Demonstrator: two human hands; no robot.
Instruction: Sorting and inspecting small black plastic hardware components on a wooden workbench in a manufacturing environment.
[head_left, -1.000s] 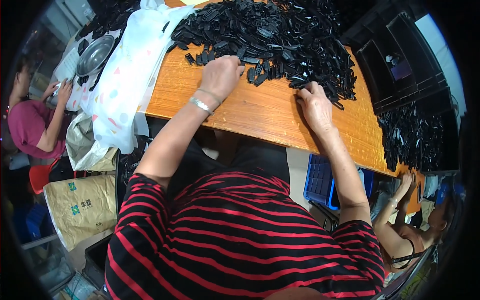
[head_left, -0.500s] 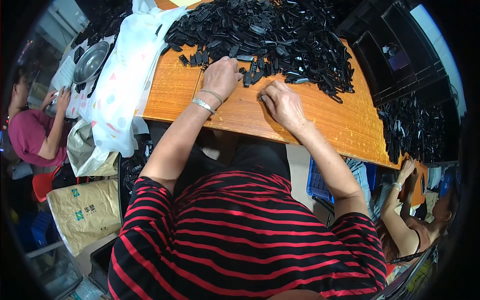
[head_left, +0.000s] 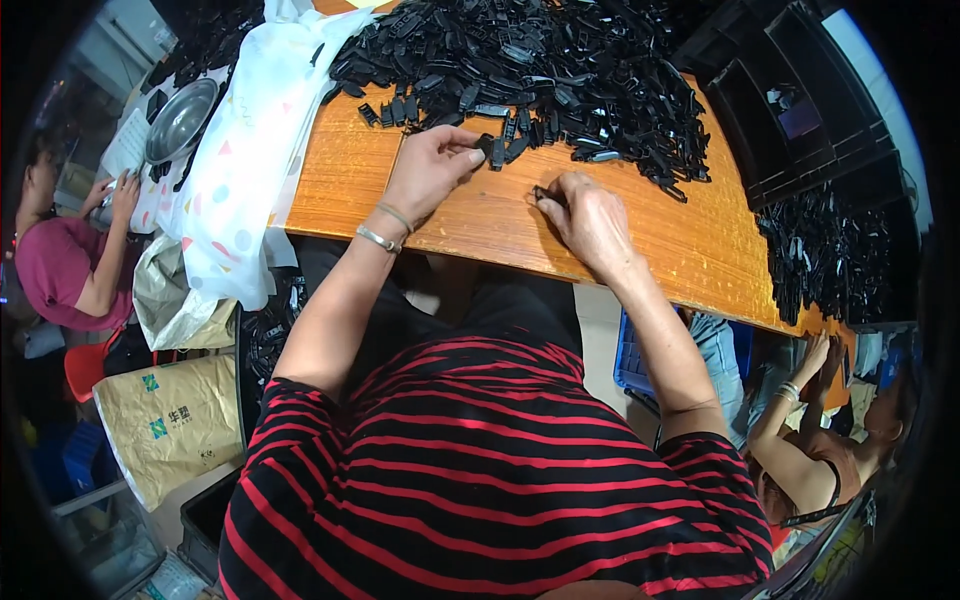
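Note:
A big heap of small black plastic clip-like pieces point(head_left: 540, 60) covers the far part of the wooden table point(head_left: 470, 225). At the heap's near edge my left hand point(head_left: 430, 175) pinches a black plastic piece point(head_left: 484, 146) between thumb and forefinger. Touching or very close to that piece lies another loose black piece point(head_left: 497, 155). To the right, nearer the table's front edge, my right hand point(head_left: 590, 218) is closed with a small dark piece point(head_left: 543, 193) at its fingertips. Most of this piece is hidden by the fingers, so its exact shape cannot be told.
A white patterned plastic sheet point(head_left: 245, 150) hangs over the table's left side, beside a metal bowl point(head_left: 182, 120). Black bins point(head_left: 800, 110) stand at the right above more black pieces point(head_left: 825, 255). One person point(head_left: 75, 260) sits at left, another point(head_left: 815, 460) at right. A brown sack point(head_left: 175, 425) stands low left.
Both hands have drawn back slightly toward me, the right one also shifting rightward. My left hand has turned, and the piece between its thumb and forefinger now shows.

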